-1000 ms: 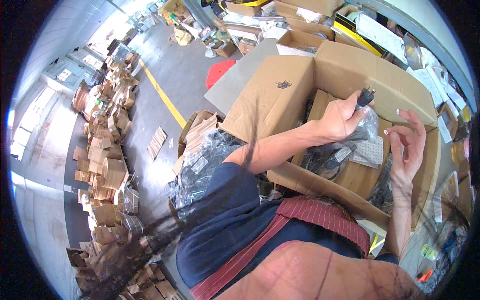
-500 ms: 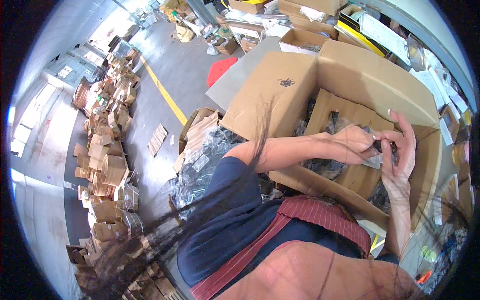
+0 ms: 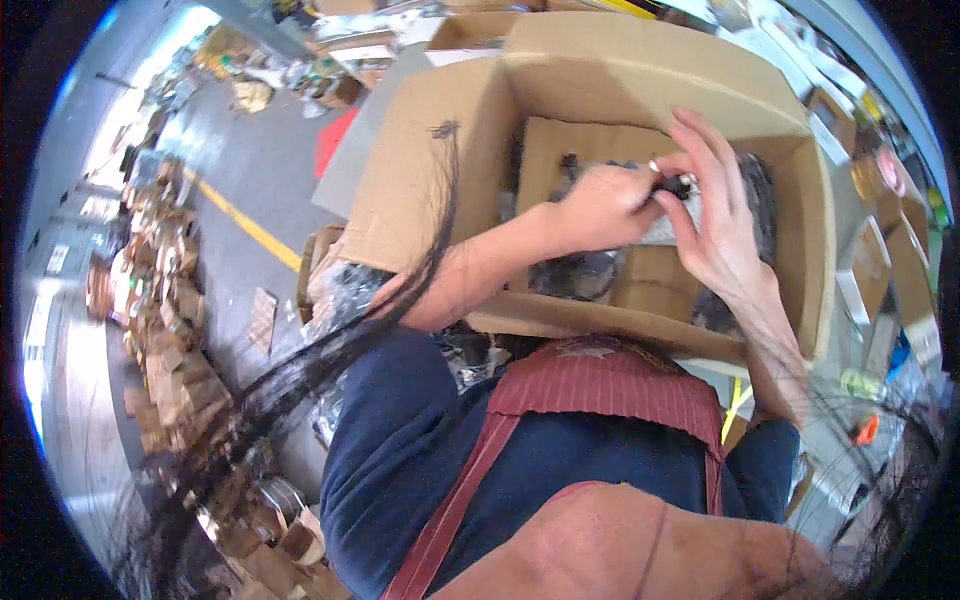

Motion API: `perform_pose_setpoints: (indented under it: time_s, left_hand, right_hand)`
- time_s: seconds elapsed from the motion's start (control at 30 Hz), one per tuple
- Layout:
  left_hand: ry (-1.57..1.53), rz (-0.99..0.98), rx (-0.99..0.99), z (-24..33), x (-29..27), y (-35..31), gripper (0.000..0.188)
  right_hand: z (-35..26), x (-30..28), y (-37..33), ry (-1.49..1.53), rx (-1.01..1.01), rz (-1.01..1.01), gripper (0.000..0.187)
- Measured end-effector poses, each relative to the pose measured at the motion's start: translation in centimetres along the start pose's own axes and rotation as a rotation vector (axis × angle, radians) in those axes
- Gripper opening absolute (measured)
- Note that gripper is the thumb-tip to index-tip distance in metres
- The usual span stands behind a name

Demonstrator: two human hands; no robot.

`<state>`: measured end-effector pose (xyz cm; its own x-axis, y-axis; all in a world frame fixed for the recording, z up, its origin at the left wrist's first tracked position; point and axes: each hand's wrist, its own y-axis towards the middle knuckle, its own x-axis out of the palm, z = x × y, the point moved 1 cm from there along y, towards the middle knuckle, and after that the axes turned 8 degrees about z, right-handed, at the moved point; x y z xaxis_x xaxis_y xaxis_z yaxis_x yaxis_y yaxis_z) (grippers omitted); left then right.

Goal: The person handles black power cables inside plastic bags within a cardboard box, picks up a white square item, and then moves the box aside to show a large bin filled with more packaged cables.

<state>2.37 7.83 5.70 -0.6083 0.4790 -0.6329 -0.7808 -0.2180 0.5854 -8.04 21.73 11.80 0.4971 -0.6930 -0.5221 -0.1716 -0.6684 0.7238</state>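
Above the far half of an open brown carton [image 3: 650, 100], right of its middle: a small black piece [image 3: 674, 186], partly hidden by fingers. Gripped at left in the closed left hand [image 3: 603, 205]; apparently pinched at right between thumb and forefinger of the right hand [image 3: 722, 225], other fingers raised. Step in hand, as judged: two-handed handling of the piece, next calling for a steady hold from both sides. Below: a white sheet [image 3: 658, 233], brown cardboard [image 3: 600, 140] toward the far left corner, dark bagged goods [image 3: 580, 275] toward the near left corner. Beyond the left edge: a folded-out flap [image 3: 430, 190], with a dark mark [image 3: 443, 130] too blurred to read. Legible writing or labels: none.
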Motion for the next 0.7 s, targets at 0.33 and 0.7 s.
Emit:
perform_pose_setpoints:
  time_s: [0.33,0.7]
  left_hand:
    - [0.085,0.218,0.128,0.7,-1.6,1.2,0.039]
    - [0.17,0.164,0.21,1.6,-2.7,1.4,0.04]
  right_hand:
    - [0.3,-0.8,0.5,-0.022,0.139,0.197,0.081]
    - [0.4,-2.0,0.5,0.275,0.286,0.253,0.068]
